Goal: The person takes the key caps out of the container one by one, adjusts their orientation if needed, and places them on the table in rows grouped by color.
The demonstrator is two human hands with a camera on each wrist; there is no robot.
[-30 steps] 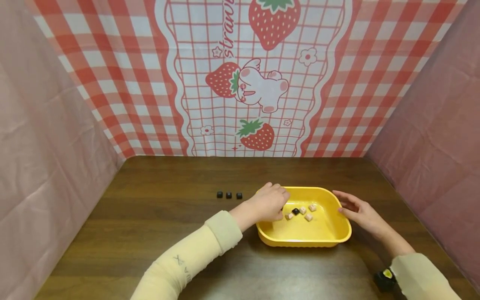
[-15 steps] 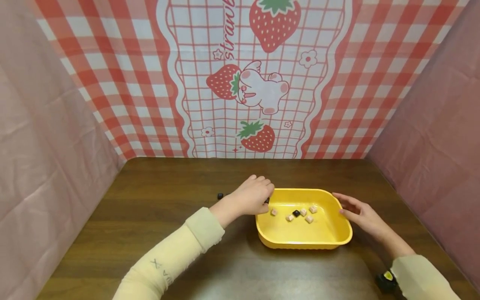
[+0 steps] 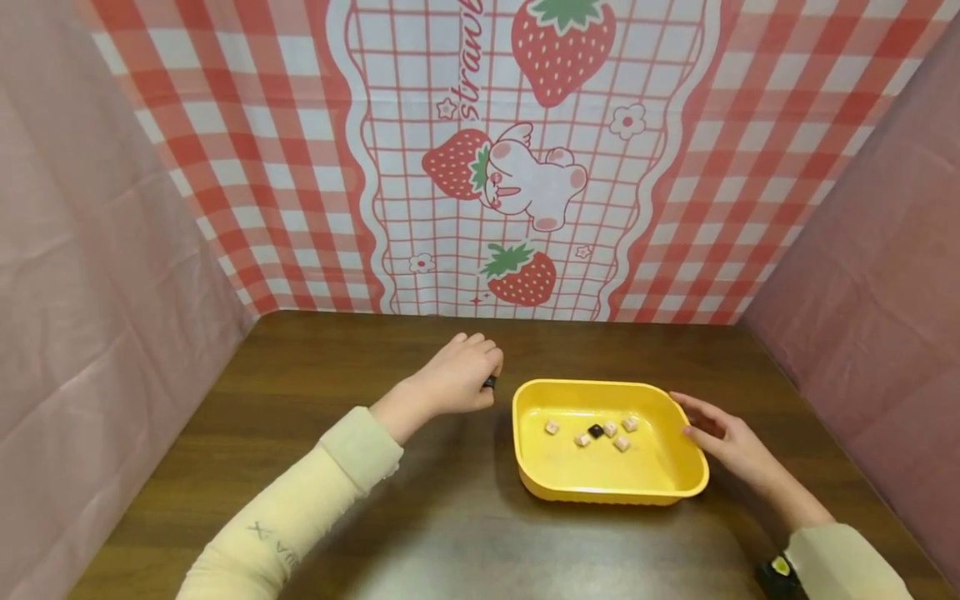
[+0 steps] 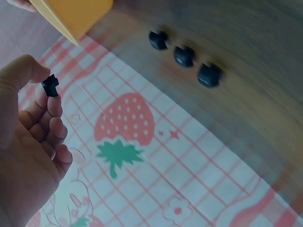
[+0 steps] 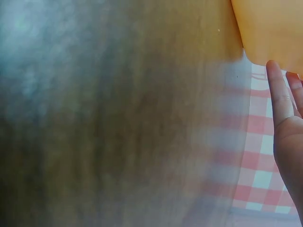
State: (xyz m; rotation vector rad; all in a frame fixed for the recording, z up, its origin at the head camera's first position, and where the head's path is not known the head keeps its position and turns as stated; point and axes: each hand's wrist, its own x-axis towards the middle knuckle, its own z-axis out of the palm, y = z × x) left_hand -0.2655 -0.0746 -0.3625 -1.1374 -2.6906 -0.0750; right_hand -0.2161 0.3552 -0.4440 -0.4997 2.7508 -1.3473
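Observation:
Between thumb and forefinger my left hand pinches a small black block, held over the table just left of the yellow tray. In the left wrist view, three similar black blocks stand in a row on the table; the hand and forearm hide them in the head view. Several beige blocks with faint marks and one black block lie loose inside the tray. My right hand rests against the tray's right end, its fingers fairly straight along the outside wall.
The brown wooden table carries the tray right of centre. A checked strawberry cloth hangs along the back, with pink cloth at the left and more at the right.
My left hand has come up out of the tray and moved left past its rim, carrying the black block. The right hand stays at the tray's right end.

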